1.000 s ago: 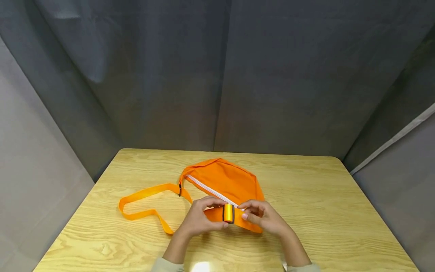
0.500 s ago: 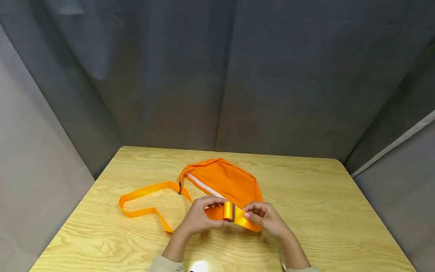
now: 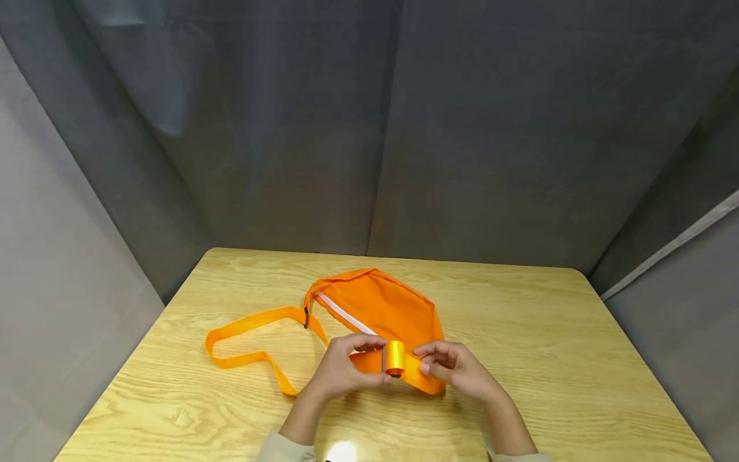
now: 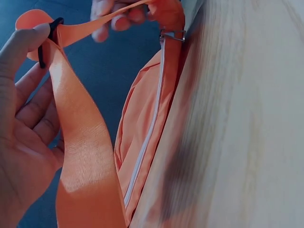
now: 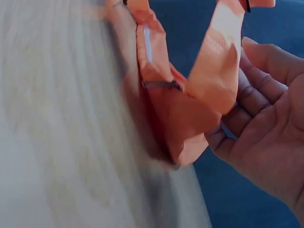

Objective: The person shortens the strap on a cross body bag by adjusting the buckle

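Note:
An orange waist bag [image 3: 398,308] with a white zip [image 3: 344,313] lies on the wooden table. Its orange strap [image 3: 248,324] is raised in front of the bag between both hands. My left hand [image 3: 340,369] pinches a black strap slider [image 4: 57,23] between thumb and fingers. A short loop of strap [image 3: 395,357] bulges up through that slider. To its right, my right hand [image 3: 458,372] holds the strap by its edge, thumb in front and fingers behind, close to where it joins the bag's right end.
The rest of the strap curls in a wide loop to the left of the bag. Another black buckle [image 3: 306,317] sits at the bag's left end. Dark grey curtains [image 3: 369,128] stand behind the wooden table [image 3: 537,321], with lighter panels on both sides.
The strap loop at the slider has bulged up larger and shifted slightly right, and the slider has tilted. The right hand has moved a little to the right; the bag stays put.

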A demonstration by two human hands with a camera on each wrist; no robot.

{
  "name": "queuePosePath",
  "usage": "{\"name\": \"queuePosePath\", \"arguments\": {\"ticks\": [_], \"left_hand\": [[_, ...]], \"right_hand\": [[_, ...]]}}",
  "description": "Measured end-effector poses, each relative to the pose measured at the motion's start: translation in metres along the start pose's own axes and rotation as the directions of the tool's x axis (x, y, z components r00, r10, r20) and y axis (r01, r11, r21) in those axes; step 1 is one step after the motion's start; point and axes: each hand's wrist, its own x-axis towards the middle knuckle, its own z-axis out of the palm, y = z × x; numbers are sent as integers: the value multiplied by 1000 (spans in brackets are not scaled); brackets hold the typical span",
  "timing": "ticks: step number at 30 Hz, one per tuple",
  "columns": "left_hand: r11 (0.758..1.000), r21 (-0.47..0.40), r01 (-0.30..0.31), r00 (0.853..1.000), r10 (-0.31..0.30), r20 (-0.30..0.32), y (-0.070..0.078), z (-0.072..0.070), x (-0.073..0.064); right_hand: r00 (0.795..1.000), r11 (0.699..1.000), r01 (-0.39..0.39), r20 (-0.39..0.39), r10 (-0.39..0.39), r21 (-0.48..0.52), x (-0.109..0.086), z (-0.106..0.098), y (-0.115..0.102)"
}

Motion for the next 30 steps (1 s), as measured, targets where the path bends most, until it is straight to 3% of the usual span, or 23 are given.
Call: {"name": "queuePosePath", "arguments": {"ticks": [6,9,15,21,28,30], "left_hand": [[1000,-14,19,1000,-19,10,-1,0,0],[1000,2,31,999,-31,10,0,0,1],[1000,14,-4,1000,3,17,-2,0,3],[1000,18,-14,1000,13,14,-3,-1,4],[1000,25,-7,1000,6,16,32,-5,4],[1000,23,-5,1000,4,16,34,-6,3]], "right_hand": [[999,999,-35,-12,35,-11,-3,-2,5],[999,1000,-5,-41,6,20,0,2,6],[995,995,70,-78,-64,75,7,14,5],[992,991,74,-112,-62,112,12,20,3],[992,997,65,-106,-61,35,6,20,-3],[990,996,90,-102,-93,-27,4,22,-7]]}}
